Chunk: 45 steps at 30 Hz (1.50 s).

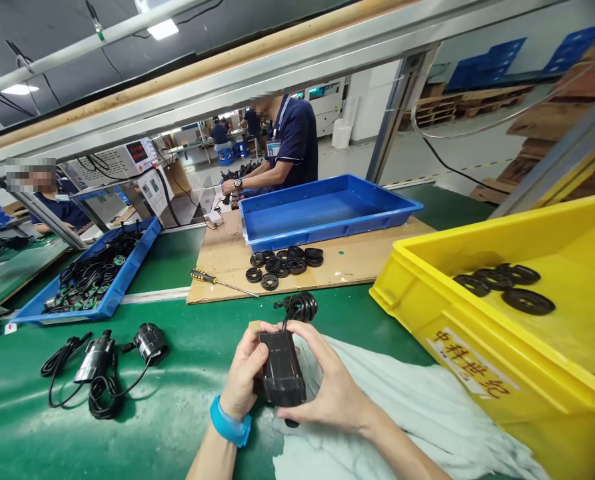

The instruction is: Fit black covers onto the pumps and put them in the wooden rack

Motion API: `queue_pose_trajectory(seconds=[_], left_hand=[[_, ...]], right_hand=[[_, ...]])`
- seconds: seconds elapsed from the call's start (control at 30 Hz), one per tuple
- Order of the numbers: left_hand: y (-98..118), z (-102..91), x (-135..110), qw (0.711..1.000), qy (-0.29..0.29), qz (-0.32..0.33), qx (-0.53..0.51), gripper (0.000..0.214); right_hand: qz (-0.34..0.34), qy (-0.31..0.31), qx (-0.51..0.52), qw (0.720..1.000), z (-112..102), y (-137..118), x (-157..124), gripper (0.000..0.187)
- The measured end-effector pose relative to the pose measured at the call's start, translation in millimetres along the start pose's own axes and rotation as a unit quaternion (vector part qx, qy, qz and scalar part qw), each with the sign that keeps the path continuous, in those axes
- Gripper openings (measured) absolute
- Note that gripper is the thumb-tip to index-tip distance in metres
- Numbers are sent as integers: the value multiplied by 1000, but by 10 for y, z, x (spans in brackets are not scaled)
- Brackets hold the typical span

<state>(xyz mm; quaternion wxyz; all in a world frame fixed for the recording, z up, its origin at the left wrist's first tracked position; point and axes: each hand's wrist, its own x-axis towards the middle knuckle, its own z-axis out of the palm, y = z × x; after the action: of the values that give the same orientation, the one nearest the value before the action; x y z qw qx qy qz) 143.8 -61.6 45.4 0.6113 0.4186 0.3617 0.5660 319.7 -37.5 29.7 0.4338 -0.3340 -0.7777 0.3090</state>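
Left hand (pixel 244 373), right hand (pixel 338 390) — black unit (pixel 282 369) between.

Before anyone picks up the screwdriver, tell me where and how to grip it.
Take the screwdriver by its thick handle, probably from above and the left: it lies flat at the left edge of the cardboard, handle leftward and uncovered, while the thin shaft points right.

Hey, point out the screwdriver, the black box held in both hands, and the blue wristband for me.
Screwdriver (pixel 206 276): head view, on its yellow-and-black handle.
Black box (pixel 282 365): head view, middle of its upward-facing side.
Blue wristband (pixel 228 423): head view, middle of the band.
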Motion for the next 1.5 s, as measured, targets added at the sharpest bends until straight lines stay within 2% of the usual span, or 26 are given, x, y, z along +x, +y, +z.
queue_pose_trajectory(seconds=[0.03, 0.1, 0.2, 0.27, 0.43, 0.5, 0.63, 0.8, 0.9, 1.03, 1.23, 1.5], left_hand=[[10, 16, -5, 998, 8, 37, 54, 43], [23, 29, -13, 983, 2, 102, 156, 64], [-15, 23, -20, 962, -27, 117, 245, 103], [-79, 24, -19, 958, -27, 111, 263, 115], [-287, 27, 8, 969, -5, 96, 226, 134], [-363, 26, 16, 970, 20, 97, 222, 129], [-454, 82, 12, 959, 83, 119, 245, 105], [-419, 220, 6, 937, 117, 122, 305, 72], [-384, 251, 9, 934, 111, 114, 320, 61], [-392, 246, 4, 927, 109, 125, 336, 59], [-417, 247, -26, 899, 124, 174, 383, 50], [-392, 242, -54, 889, 117, 191, 400, 35]], right_hand=[[15, 11, 2, 1000, 1, 4, 7, 106], [34, 27, 4, 999, -1, 11, 34, 102], [44, 39, 1, 998, -12, 20, 79, 98], [58, 43, -3, 997, -16, 24, 95, 97], [105, 51, 16, 993, 59, 53, 83, 92], [121, 61, 38, 990, 144, 70, 66, 85], [153, 104, 87, 979, 355, 87, 16, 58], [178, 187, 81, 963, 505, 104, -42, 36], [168, 210, 63, 961, 518, 112, -49, 34], [146, 214, 43, 965, 504, 93, -29, 34], [65, 206, 37, 976, 482, 40, -63, 33], [46, 196, 51, 978, 501, 35, -92, 32]])
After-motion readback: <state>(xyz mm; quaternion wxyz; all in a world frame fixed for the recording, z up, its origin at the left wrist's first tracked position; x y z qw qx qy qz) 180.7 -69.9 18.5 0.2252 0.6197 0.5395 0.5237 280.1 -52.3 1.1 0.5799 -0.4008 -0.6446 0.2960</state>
